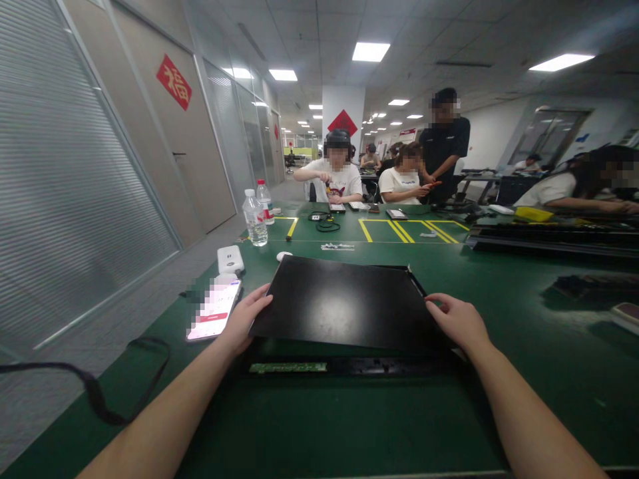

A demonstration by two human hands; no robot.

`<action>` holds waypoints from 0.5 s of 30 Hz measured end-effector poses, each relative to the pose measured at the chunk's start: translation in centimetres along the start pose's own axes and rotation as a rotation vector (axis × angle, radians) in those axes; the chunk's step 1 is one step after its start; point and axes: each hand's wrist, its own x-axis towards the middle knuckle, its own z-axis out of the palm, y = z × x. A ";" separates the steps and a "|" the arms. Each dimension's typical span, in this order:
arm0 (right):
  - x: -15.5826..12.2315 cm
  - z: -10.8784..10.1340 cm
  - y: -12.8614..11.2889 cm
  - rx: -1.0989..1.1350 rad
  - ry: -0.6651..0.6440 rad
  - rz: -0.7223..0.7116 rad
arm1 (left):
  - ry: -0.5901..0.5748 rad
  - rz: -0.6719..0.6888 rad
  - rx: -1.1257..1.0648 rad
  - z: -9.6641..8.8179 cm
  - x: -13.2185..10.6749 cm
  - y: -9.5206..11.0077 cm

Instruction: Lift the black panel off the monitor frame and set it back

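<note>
Nearest, two forearms extend over green table. Left hand and right hand grasp opposite side edges of black panel – probably so its wide surface does not tip. Panel is between them, just beyond dark strip with green circuit board.

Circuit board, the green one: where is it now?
Head view, low and left of centre: the circuit board lies along the left part of the black strip, just nearer the wearer than the black panel in both hands.
</note>
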 end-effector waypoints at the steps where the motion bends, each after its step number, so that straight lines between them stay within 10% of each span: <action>1: 0.0 0.0 0.0 -0.005 -0.007 0.004 | 0.003 0.000 0.005 0.0 0.0 0.0; 15: 0.2 0.0 0.3 0.015 -0.017 0.008 | -0.025 0.028 0.047 -0.5 0.4 -0.5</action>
